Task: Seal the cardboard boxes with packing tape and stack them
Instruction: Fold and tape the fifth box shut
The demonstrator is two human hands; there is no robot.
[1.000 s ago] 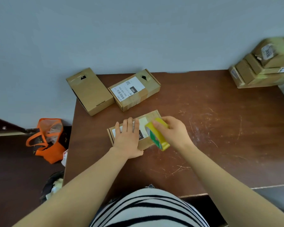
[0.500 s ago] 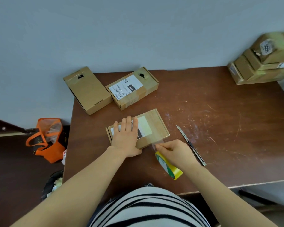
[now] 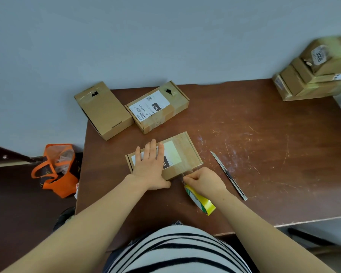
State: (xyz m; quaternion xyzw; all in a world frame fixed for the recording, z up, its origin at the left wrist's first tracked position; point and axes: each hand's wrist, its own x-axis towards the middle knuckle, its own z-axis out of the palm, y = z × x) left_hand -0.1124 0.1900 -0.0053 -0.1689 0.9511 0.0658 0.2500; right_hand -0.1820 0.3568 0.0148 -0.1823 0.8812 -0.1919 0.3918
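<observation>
A scratched brown table (image 3: 264,154) stands against a pale wall. At its far right corner sits a stack of taped cardboard boxes (image 3: 313,79). At the far left, a plain box (image 3: 104,111) overhangs the table edge, just beside a labelled box (image 3: 158,107). An orange bag (image 3: 57,174) sits on the floor to the left.

Near the middle of the table lies the box being sealed (image 3: 185,152), flat and label-up. The person's left hand (image 3: 150,166) presses down on it, fingers straight and together. The right hand (image 3: 205,181), just beside the box's near right corner, has its fingers curled around a yellow tape roll (image 3: 201,201). A strip of clear tape (image 3: 187,171) runs from the box's near edge to that hand. A slim utility knife (image 3: 227,174) lies on the table just right of the right hand.
</observation>
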